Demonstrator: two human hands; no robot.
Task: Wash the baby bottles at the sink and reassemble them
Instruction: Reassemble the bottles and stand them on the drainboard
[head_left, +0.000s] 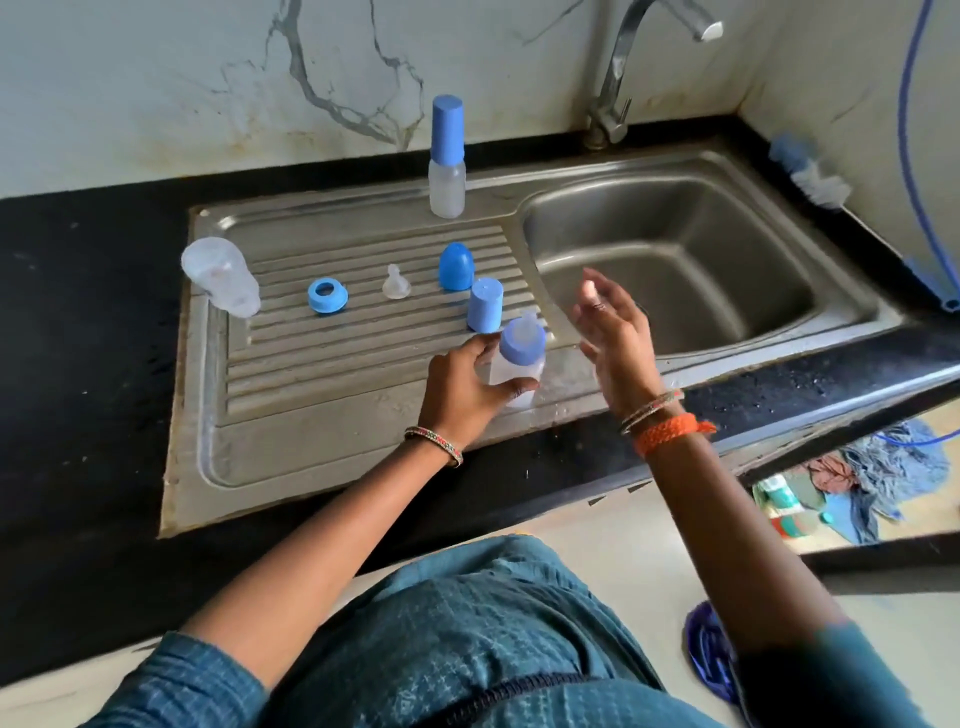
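On the steel drainboard (322, 415), near its front edge and just left of the basin, a small clear baby bottle (519, 371) stands upright with a blue collar and clear teat fitted; whether it holds any liquid cannot be told. The left hand (470, 387) grips its body, thumb in front and fingers curled behind. The right hand (615, 340) hovers just beside it on the right, fingers spread and relaxed, holding nothing.

Just behind the held bottle stands a blue cylindrical cap (485, 304), and behind that a rounded blue dome cap (456, 266). Farther left on the ridges sit a loose clear teat (396, 283) and a blue screw collar (327, 296). At the drainboard's left edge a wider clear bottle (221, 275) lies tilted on its side, uncapped. At the back, a second small bottle (447, 156) stands upright, fully assembled with a tall blue cap; it looks empty.

The sink basin (675, 270) holds no bottles, and the steel faucet (623, 78) arches above it. A blue-and-white bottle brush (810, 174) lies on the black counter (78, 338) by the right wall, well apart from the hands.
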